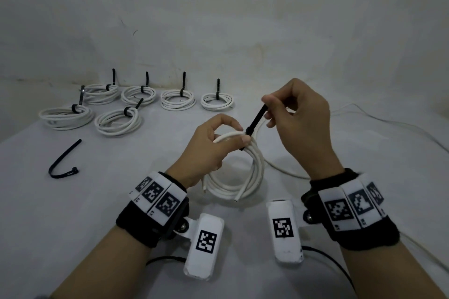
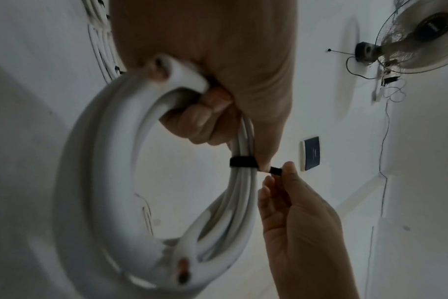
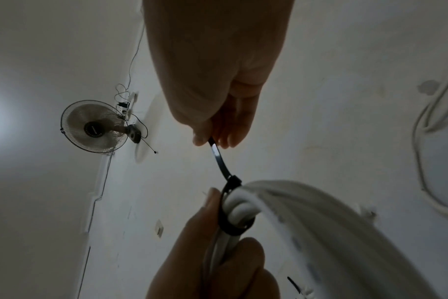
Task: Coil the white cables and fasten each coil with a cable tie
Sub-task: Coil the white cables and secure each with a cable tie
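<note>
The left hand (image 1: 209,143) gripped the white coil (image 1: 240,177) upright above the table (image 1: 73,213). The cable tie (image 1: 255,119) ringed its top, its tail running up and right into the right hand's (image 1: 301,124) pinch. Six tied coils (image 1: 178,99) lay well behind, a spare tie (image 1: 63,162) left, a loose cable (image 1: 364,114) right; nothing blocked the pull.

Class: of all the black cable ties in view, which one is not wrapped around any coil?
The loose cable tie lying bent on the table's left side. Every other tie circles a cable coil, including the one being pulled tight.
</note>
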`<state>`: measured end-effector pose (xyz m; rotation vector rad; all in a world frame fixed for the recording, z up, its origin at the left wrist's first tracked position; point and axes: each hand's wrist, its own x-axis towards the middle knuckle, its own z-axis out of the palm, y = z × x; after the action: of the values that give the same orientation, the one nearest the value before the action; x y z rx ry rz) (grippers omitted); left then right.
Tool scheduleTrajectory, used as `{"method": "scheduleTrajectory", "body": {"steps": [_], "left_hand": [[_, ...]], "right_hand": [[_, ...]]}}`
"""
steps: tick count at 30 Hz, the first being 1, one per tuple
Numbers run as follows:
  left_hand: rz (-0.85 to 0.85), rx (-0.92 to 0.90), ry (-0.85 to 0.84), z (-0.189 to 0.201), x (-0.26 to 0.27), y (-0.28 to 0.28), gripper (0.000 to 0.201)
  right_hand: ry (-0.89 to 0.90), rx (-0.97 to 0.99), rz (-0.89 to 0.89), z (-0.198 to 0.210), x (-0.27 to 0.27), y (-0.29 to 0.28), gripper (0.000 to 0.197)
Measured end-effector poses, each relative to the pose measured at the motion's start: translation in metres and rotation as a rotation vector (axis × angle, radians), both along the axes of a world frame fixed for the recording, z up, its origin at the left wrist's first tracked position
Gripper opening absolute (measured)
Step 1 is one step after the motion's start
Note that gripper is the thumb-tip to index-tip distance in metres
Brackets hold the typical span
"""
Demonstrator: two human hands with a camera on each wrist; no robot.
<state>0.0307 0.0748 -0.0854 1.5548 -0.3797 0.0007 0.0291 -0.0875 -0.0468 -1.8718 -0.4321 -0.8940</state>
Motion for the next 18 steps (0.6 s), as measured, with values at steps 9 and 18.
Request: {"method": "scheduleTrajectory", "body": {"steps": [9,18], "left_hand": [[-0.178,0.076,-0.027,0.0,-0.002,0.003,0.014],[0.042,0.014,-0.07,-0.003,0.002,-0.002,0.019]], "right_hand": [[0.075,0.088,-0.004,-0.004,0.004,-0.002,0.017],[0.179,0.211,0.151,-0.007,0.011,0.001,0.013]]}}
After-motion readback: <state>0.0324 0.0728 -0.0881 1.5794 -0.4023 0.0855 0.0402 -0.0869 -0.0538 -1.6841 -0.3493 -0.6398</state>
